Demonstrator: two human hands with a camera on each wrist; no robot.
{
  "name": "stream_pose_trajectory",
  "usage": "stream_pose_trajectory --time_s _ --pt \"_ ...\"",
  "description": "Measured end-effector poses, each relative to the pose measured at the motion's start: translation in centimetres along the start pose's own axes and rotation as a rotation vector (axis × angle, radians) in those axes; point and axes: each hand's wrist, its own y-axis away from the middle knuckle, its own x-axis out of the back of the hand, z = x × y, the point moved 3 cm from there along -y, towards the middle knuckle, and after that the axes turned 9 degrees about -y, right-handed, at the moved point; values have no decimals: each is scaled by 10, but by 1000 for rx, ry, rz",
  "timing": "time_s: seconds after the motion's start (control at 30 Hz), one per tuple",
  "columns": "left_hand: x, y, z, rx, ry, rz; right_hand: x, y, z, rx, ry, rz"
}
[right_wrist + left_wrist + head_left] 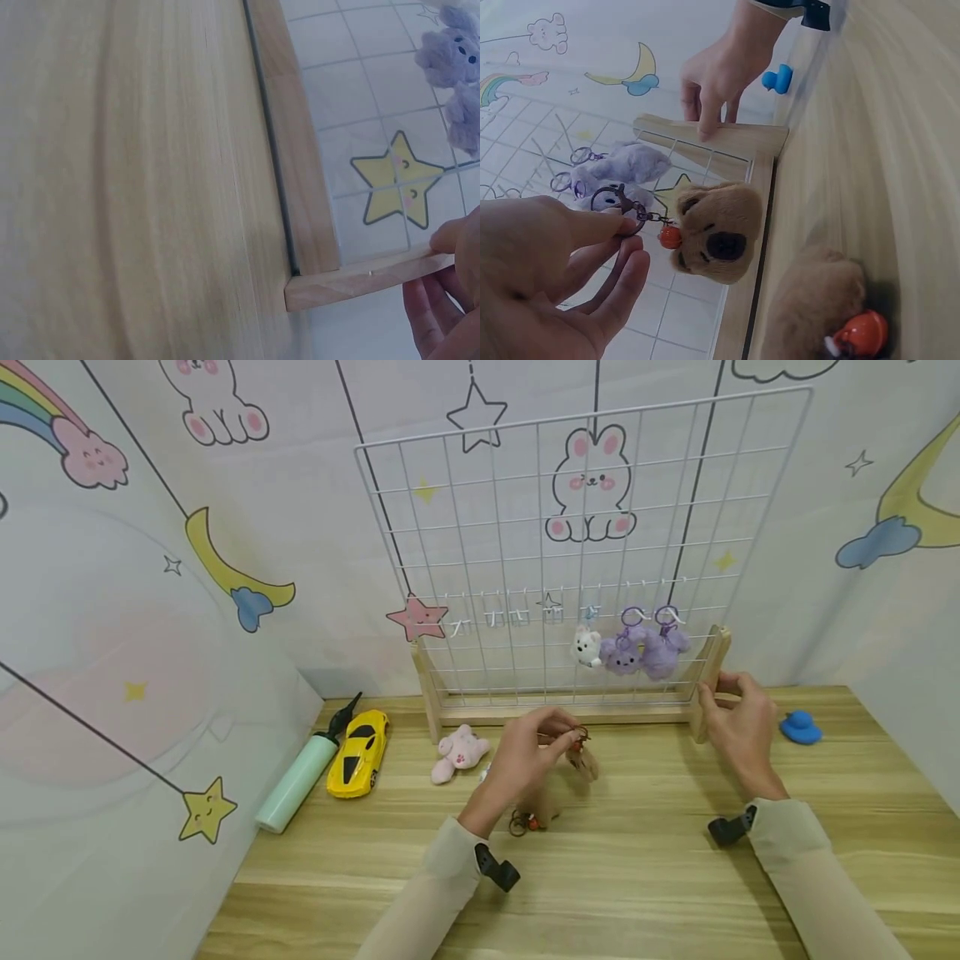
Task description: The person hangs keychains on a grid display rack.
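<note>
My left hand [528,747] pinches the metal ring of a brown plush bear keychain [721,232], which dangles by a short chain with an orange bell. A second brown plush keychain [817,300], also with an orange bell, lies on the table beneath that hand. With thumb and fingers my right hand [738,727] grips the right wooden upright [375,277] of the white wire grid rack [540,560]. From hooks on the grid hang a white plush keychain [587,647] and two purple plush keychains [662,652]. Several hooks [495,617] to their left carry nothing.
A pink plush [459,752] lies left of my left hand. Further left are a yellow toy car [359,753] and a mint-green hand pump [300,781]. A small blue hat-shaped object [801,727] sits right of the rack.
</note>
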Motion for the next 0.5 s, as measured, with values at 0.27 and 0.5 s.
stream_pose_trajectory --time_s 0.27,0.5 --pt "16 -10 3 11 123 141 -2 0 2 8 -3 4" --pt "34 -23 8 -7 235 288 0 1 0 1 12 6"
